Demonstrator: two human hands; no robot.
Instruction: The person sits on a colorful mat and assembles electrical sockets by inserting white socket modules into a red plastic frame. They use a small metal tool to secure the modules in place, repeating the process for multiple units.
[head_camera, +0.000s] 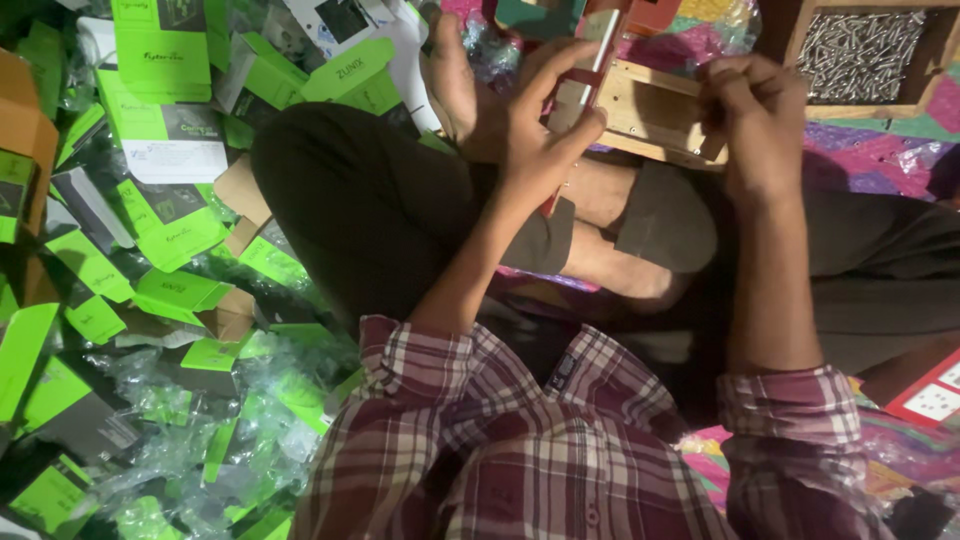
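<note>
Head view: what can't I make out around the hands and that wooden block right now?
- Right hand: fist curled over the wooden block end; whatever it pinches is hidden by the fingers.
- Slim red and silver piece in the left hand: kind unclear, lower part covered by palm.
- Tray of small metal parts: cut off by top edge, too small to identify.

wooden block (655, 115): flat, light brown, lying over the knees, at 12 o'clock.
slim bar (590, 70): pale, standing up, left of block.

Green-and-white boxes (165, 140); maroon plaid shirt (480, 440); possibly pink patterned cloth (880, 160).
</note>
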